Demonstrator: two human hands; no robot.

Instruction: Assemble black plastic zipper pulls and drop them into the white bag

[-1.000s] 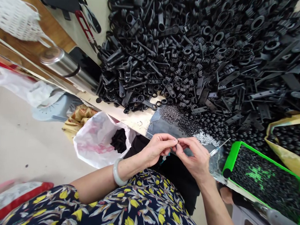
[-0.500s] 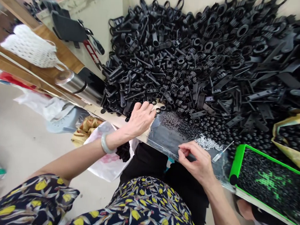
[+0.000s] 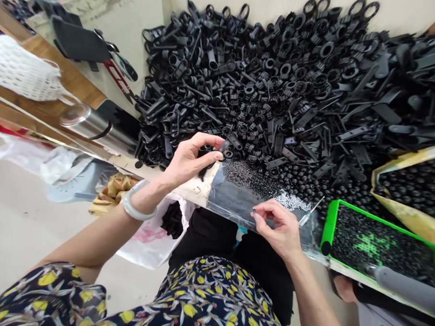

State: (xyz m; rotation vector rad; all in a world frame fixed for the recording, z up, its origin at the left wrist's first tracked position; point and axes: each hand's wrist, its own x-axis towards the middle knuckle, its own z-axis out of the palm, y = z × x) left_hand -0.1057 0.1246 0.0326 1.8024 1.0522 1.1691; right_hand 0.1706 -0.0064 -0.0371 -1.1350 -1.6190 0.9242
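My left hand [image 3: 196,155] pinches a small dark plastic part [image 3: 224,146] between thumb and fingertips, at the near edge of a large heap of black plastic parts [image 3: 249,87]. The exact shape of that part is blurred. Over the front edge of a dark grey work mat [image 3: 225,198], my right hand [image 3: 277,228] has thumb and forefinger closed on a tiny dark piece [image 3: 253,210], too small to name. Close to the right hand lie a pile of silver pins [image 3: 291,201] and a slim screwdriver-like tool with a clear handle [image 3: 304,218].
Small dark pieces [image 3: 240,173] are spread behind the mat. To the right stand a green-rimmed tray [image 3: 329,225] of black bits and a yellowish sack [image 3: 399,204] of black balls. A steel flask [image 3: 84,120] lies at left. Below hangs a white plastic bag [image 3: 156,249].
My left hand has turned and lifted from the heap's edge, now with a dark part at its fingertips. My right hand keeps its pinch. A grey cylindrical object has appeared across the green tray.
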